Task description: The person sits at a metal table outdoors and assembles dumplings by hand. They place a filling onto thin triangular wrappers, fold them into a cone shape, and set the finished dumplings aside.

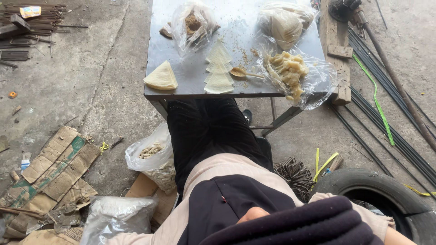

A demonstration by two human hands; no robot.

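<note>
Steel-grey desk (181, 68) stands at twelve o'clock, past the person's knees; neither hand shows, so their state cannot be told. Nearest the lap lie the overlapped wrapper triangles (218, 72), their row running toward twelve, with a wooden spoon (243, 72) just beside at three o'clock, handle pointing right. A folded wrapper stack (161, 77) sits at nine. Clear bags: pale filling (290, 72) at two, brown crumbs (193, 25) at eleven. On the floor at eight, a white bag (152, 156).
</note>
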